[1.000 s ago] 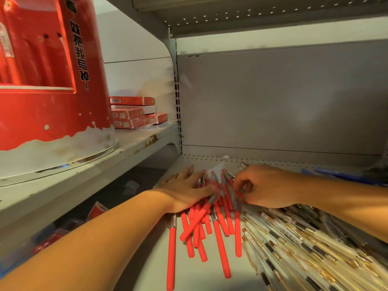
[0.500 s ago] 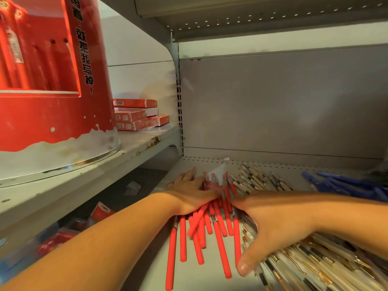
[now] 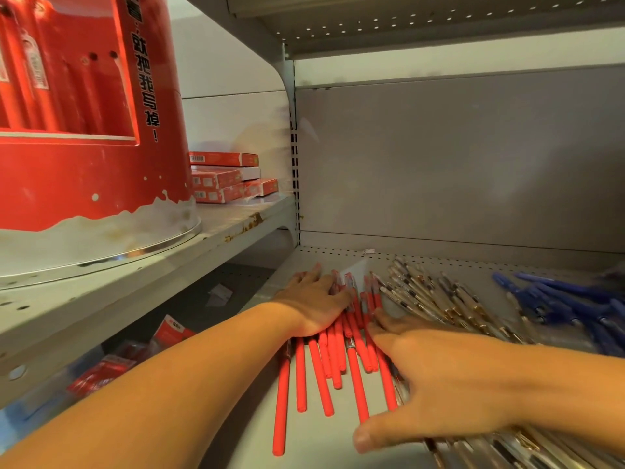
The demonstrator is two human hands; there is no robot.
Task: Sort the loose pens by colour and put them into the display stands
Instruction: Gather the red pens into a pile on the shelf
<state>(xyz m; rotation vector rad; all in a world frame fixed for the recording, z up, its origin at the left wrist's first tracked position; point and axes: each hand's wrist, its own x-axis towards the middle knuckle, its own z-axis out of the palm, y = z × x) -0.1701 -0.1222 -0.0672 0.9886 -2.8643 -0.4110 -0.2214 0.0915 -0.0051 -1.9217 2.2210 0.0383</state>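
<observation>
Pens [image 3: 302, 377] on lower shelf [image 3: 321, 445], display stand [image 3: 84, 184] upper left

Red display stand [image 3: 84, 184], side panel: black Chinese characters running top to bottom, 就把我写掉!; the character above them is cut off at the top of the view.
Stand front panel: white labels on the red pens shown there, print too blurred to read.
Red boxes [image 3: 223, 159], top one: white barcode patch at its left end, digits too small to read.
Red boxes, lower ones: white printed patches, illegible.
Red packets [image 3: 174, 328] under the shelf: a white logo patch, not readable.
Loose red pens [image 3: 318, 374]: barrel print too small to tell.
White tag [image 3: 369, 251] at the shelf's back: unreadable.
</observation>
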